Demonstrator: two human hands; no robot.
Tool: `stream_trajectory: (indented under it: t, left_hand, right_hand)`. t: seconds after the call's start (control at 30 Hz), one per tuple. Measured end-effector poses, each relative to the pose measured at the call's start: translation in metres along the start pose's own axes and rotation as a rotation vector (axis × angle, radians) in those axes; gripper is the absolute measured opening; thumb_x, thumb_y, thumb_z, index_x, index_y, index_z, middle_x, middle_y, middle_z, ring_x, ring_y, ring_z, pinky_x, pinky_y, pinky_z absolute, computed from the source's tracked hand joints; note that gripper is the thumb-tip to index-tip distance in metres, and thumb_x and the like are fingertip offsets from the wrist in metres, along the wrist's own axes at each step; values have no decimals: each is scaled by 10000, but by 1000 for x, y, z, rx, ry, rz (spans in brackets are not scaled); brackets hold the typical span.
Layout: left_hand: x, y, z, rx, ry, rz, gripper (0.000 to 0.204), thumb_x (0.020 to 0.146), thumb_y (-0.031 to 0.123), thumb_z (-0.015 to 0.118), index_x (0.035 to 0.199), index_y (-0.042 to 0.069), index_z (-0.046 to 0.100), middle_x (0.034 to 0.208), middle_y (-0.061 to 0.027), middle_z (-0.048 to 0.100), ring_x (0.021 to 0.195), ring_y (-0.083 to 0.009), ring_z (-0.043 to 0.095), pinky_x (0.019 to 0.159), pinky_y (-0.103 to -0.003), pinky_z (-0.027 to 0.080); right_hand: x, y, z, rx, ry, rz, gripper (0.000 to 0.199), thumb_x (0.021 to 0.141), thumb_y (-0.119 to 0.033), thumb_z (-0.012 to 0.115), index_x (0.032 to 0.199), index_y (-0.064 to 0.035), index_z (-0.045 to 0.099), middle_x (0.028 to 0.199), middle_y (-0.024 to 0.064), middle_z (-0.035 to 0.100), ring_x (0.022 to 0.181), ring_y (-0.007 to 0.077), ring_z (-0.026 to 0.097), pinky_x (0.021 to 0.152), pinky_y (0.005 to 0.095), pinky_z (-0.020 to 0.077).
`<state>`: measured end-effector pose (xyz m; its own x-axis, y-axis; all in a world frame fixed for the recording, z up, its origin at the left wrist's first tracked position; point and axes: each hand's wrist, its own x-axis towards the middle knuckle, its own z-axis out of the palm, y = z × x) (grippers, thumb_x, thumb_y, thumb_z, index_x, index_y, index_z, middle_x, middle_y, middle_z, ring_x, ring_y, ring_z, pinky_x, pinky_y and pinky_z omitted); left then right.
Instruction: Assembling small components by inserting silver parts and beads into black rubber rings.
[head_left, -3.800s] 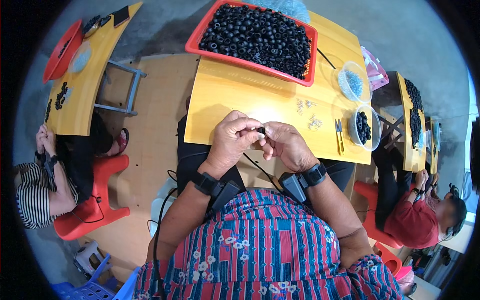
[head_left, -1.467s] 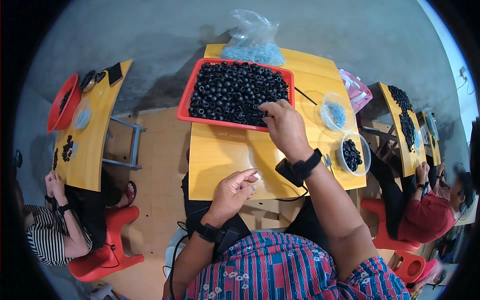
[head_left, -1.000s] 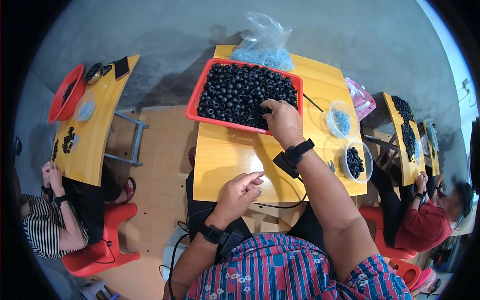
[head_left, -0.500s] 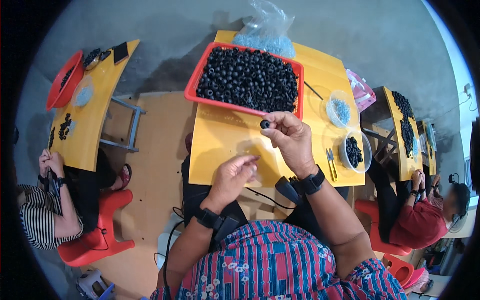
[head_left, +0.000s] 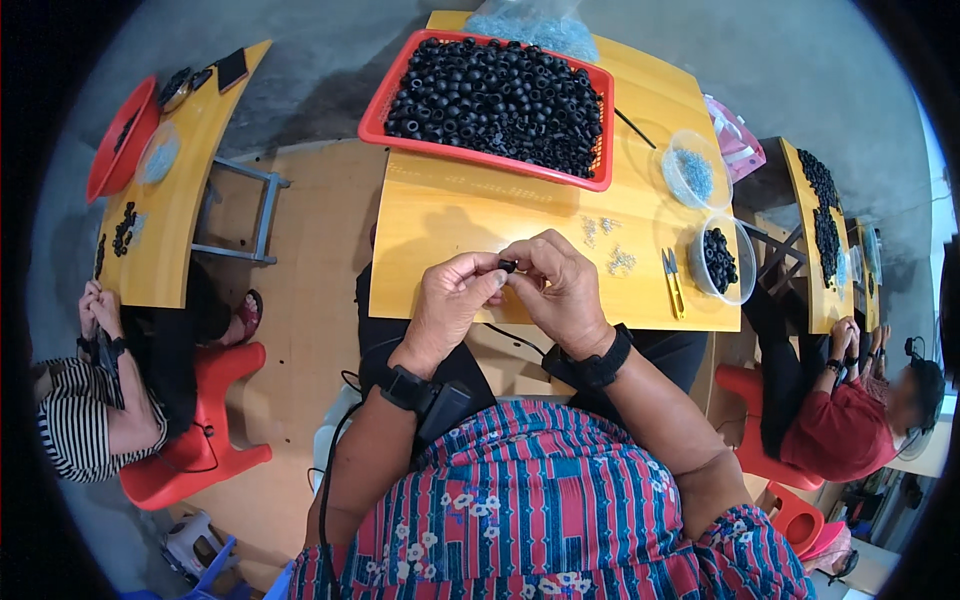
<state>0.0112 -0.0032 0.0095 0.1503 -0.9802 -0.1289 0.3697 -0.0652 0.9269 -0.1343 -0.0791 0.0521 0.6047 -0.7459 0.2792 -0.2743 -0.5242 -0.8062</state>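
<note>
Ahead of my left grip [head_left: 440, 315] and right grip [head_left: 565, 300], my yellow counter [head_left: 430, 190] stretches toward a grey wall [head_left: 325, 55]; tan floor [head_left: 305, 330] shows to their left, and red stools [head_left: 185, 460] stand on both sides.

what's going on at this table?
A person is holding a small, round black piece between the fingertips of the left hand and right hand, above the near part of a yellow table. Beyond the hands, a red plastic basket is heaped with black ring-like parts. To the right lie yellow-handled metal snips, beside a clear round plastic tub containing more black parts.
</note>
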Motion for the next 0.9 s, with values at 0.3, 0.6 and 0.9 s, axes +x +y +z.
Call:
stream_trajectory:
  t: [0.3,0.6,0.9]
  left_hand:
    - [3,-4,0,45,-3,-5,180,923,101,571,1051,-16,618,874,-25,627,757,-64,579,704,-230,507]
    - [0,1,8,117,19,13,164,931,127,549,1020,-1,600,836,-18,577,729,-72,562,714,-263,524]
    - [0,-2,5,145,20,23,165,924,124,561,1022,-2,603,838,-26,584,726,-74,566,715,-268,531]
  right_hand:
    - [-6,-4,-1,-1,-12,-49,247,751,-3,654,989,-53,615,797,131,566,684,291,608,610,347,497]
    - [-39,20,-38,-252,146,197,223,783,-44,663,1004,-49,635,792,139,599,668,283,635,598,363,501]
    - [-22,40,-58,-553,152,341,200,804,-131,635,981,-40,654,835,166,624,739,347,625,674,420,514]
